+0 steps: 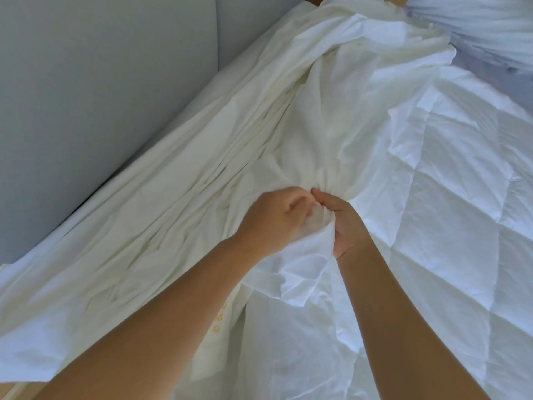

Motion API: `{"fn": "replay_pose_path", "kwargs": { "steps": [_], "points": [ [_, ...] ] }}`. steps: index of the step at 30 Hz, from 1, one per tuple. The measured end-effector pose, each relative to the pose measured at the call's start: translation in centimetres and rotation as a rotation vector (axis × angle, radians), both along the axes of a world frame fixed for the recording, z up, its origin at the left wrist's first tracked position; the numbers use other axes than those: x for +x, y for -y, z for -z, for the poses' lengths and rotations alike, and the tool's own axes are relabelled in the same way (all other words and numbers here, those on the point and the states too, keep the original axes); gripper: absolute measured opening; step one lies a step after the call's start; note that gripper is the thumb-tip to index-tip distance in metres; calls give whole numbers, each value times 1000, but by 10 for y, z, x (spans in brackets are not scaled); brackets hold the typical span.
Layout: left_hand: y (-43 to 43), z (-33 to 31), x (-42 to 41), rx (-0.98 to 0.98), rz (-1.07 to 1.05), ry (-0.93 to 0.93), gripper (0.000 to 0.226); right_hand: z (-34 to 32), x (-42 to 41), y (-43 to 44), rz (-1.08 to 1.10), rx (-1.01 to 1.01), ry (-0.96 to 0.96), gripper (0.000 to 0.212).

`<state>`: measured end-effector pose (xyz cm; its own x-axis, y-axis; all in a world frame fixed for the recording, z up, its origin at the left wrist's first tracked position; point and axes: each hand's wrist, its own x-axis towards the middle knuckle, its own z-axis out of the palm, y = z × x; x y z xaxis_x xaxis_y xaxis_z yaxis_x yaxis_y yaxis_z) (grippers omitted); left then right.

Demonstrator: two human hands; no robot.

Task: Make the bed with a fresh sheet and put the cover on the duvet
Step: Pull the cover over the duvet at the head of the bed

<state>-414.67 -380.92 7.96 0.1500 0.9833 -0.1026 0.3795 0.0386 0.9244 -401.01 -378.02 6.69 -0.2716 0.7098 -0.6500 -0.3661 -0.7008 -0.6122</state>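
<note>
A cream duvet cover lies bunched in long folds across the left half of the bed. A white quilted duvet is spread over the right half. At the centre both hands meet on a gathered white corner of the duvet. My right hand is closed around that corner with fabric spilling below the palm. My left hand pinches the cream cover fabric right beside it, fingers curled and touching the same bunch. Which layer each finger holds is partly hidden by folds.
A grey padded wall panel runs along the bed's left side. A pale blue-white bundle of fabric lies at the top right. A strip of wooden floor or frame shows at the bottom left.
</note>
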Motion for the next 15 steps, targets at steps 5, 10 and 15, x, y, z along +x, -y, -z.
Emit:
{"fn": "replay_pose_path", "kwargs": {
  "steps": [5, 10, 15],
  "points": [
    [-18, 29, -12, -494, -207, -163, 73, 10, -9, 13, 7, -17, 45, 32],
    [-22, 27, -7, -598, -274, 247, 41, 2, -3, 10, -218, -11, 123, 46],
    [-23, 4, -2, 29, -158, -290, 53, 5, 10, 6, -463, -53, 269, 39]
  ]
}}
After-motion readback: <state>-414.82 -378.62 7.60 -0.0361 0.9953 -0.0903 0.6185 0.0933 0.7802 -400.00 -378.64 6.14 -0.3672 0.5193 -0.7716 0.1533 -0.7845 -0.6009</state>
